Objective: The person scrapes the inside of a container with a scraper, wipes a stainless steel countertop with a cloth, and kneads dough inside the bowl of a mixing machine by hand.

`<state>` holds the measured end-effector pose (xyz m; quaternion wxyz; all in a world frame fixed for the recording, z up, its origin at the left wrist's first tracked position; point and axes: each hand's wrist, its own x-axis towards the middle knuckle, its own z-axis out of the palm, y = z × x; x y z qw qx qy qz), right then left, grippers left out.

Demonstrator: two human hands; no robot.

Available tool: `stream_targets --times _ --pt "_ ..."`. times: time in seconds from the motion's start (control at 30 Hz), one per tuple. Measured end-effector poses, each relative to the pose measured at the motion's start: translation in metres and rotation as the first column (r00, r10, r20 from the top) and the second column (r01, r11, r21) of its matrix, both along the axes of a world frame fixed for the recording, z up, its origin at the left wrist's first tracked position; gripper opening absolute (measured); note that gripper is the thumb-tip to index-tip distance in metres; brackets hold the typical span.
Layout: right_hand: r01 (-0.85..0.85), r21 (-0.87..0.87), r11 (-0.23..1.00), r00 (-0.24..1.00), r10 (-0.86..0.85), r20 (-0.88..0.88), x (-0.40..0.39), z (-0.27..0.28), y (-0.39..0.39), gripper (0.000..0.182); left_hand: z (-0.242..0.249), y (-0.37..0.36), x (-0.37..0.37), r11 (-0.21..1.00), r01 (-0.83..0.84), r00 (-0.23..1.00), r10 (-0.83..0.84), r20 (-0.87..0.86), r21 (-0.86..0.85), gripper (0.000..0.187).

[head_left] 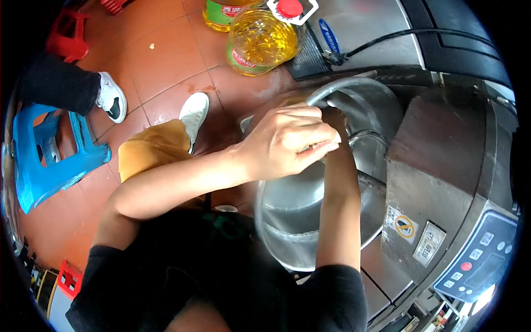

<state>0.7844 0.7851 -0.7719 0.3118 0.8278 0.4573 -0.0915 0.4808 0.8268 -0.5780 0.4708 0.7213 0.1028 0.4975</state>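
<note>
My left hand (293,135) is over the left rim of a large steel mixer bowl (287,213). Its fingers are curled in with the thumb pressed against them; whatever they may hold is hidden. Reaching across the bowl, my right arm leads to my right hand (335,117), which is in shadow near the far side. The left hand partly covers it, and its fingers do not show. Right of that wrist, a curved metal mixing hook (369,135) hangs inside the bowl. A metal bar (371,183) stands lower down, by my right forearm.
The mixer's housing (431,160) and control panel (475,257) stand at the right. Oil jugs (263,41) are on the tiled floor. A black cable (387,41) crosses a metal appliance. Left are a blue stool (55,149) and another person's shoe (112,98).
</note>
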Motion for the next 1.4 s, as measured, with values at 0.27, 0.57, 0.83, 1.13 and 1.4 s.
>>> stream_targets --times 0.27,0.57,0.83,1.13,1.4 --pt "-0.043 0.037 0.998 0.999 0.044 -0.006 0.01 0.014 -0.016 0.029 -0.004 -0.006 -0.002 0.999 -0.006 1.0 0.007 -0.019 0.034 0.01" --pt "-0.09 0.1 0.991 0.995 0.093 -0.03 -0.008 0.023 -0.049 0.026 -0.006 -0.006 0.0 0.996 -0.054 0.998 0.054 0.012 0.074 0.01" --pt "-0.104 0.115 0.988 0.993 0.109 -0.044 -0.01 0.026 -0.044 0.024 -0.008 0.0 0.005 0.999 -0.022 1.0 0.021 0.018 0.029 0.011" --pt "-0.13 0.102 0.986 0.989 0.136 -0.057 -0.009 0.022 -0.026 0.021 -0.006 0.001 0.005 1.0 -0.008 0.999 0.008 0.046 0.01 0.009" --pt "-0.203 0.078 0.976 0.975 0.209 -0.076 -0.026 0.033 0.001 0.019 -0.003 0.001 0.002 0.999 0.005 1.0 -0.004 -0.021 0.042 0.005"
